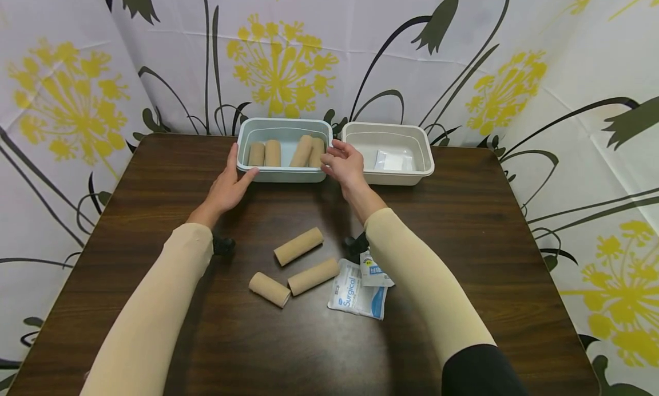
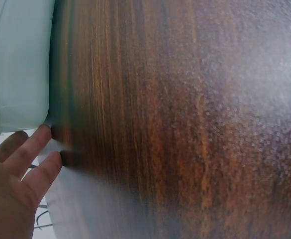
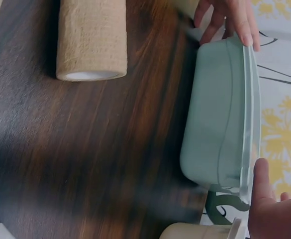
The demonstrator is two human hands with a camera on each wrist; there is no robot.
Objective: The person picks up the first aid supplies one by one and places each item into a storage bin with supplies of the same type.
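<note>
A pale blue-green plastic bin [image 1: 288, 176] stands at the back of the table with several tan bandage rolls [image 1: 301, 151] in it. My left hand [image 1: 225, 185] is at the bin's left end, its fingers extended along the end wall and thumb by the front rim. At the opposite end is my right hand [image 1: 344, 162], one finger touching the rim in the right wrist view, the others loosely bent around nothing. Nearer the front lie three more tan rolls, one bandage roll [image 1: 298, 246] behind the other two; a textured wrap and white core show in the right wrist view.
Right of the blue-green bin stands an off-white bin [image 1: 388, 179] holding a white packet [image 1: 395, 160]. A packet marked Surgical [image 1: 355, 294] and a smaller packet [image 1: 374, 273] overlap beside the loose rolls, partly under my right forearm. A flower-patterned curtain [image 1: 309, 52] hangs behind the table.
</note>
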